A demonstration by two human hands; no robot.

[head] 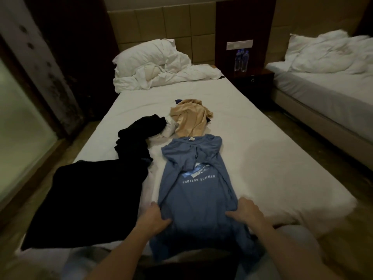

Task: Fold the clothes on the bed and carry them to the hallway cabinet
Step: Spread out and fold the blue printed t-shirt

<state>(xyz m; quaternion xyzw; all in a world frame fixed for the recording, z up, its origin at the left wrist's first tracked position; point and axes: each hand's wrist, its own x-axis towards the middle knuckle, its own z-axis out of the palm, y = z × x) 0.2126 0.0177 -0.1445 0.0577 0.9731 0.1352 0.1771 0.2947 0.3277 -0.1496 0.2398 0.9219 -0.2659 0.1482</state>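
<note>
The blue T-shirt lies lengthwise on the bed, print side up, with the words "ENDLESS SUMMER" legible across the chest. Its sleeves are folded inward over the upper chest, and its lower hem hangs over the near edge of the mattress.

The left hand grips the shirt's left edge near the hem, thumb on top and fingers curled under the cloth. The right hand grips the opposite edge in the same manner, fabric bunched beneath it.

A large black garment is spread to the left of the shirt, just beside it, and trails up the bed into a crumpled end. A crumpled beige garment sits beyond the shirt's collar, touching it. A small white item lies between the black and beige pieces.

At the head of the bed are a pillow and a rumpled duvet. Two water bottles stand on the nightstand. A second bed stands to the right, well apart.
</note>
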